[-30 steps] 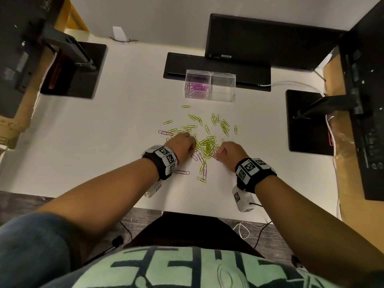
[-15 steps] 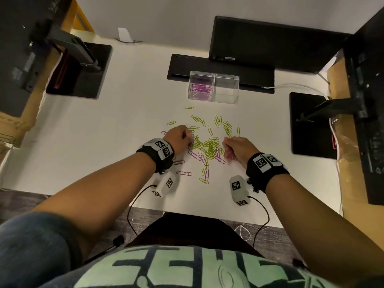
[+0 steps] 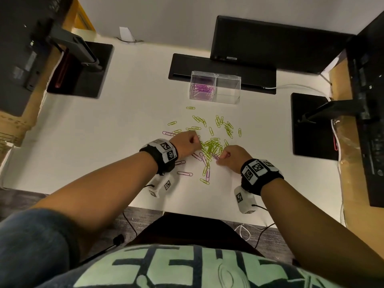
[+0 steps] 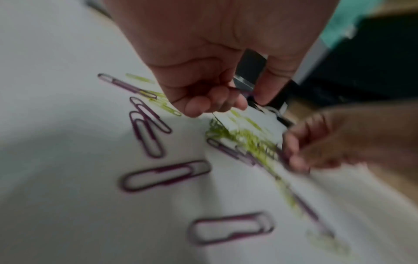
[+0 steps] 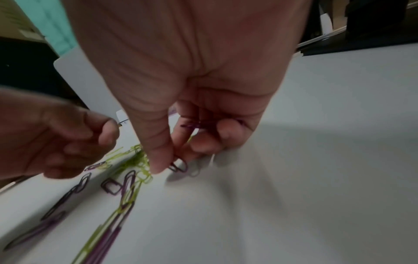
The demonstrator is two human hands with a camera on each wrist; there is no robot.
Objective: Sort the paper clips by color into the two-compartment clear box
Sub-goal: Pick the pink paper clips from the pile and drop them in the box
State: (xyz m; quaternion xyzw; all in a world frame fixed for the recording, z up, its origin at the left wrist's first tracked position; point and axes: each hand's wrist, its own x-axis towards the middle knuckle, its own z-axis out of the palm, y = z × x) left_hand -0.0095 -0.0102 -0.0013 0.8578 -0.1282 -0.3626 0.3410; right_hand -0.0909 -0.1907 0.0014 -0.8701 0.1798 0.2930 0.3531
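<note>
The clear box [image 3: 216, 76] stands at the back of the desk; its left compartment holds purple clips [image 3: 202, 89] and the right one [image 3: 228, 91] shows nothing inside. A heap of green clips [image 3: 212, 146] lies between my hands, with loose purple clips [image 4: 165, 176] near the left wrist. My left hand [image 3: 196, 141] has curled fingers, and its thumb and fingertips [image 4: 246, 100] pinch something thin and purplish. My right hand [image 3: 219, 159] keeps purple clips [image 5: 196, 125] in its curled fingers. Its thumb and forefinger pinch another purple clip [image 5: 178, 167] on the table.
A black monitor foot [image 3: 222, 73] sits right behind the box. Two more black stand bases [image 3: 81, 71] [image 3: 311, 125] flank the white desk [image 3: 104, 142]. A white cable [image 3: 299, 86] runs at the back right. The desk's front edge is just below my wrists.
Both hands have stayed at the heap, shifting only slightly. The right hand's thumb and forefinger have come down onto a purple clip at the heap's near edge.
</note>
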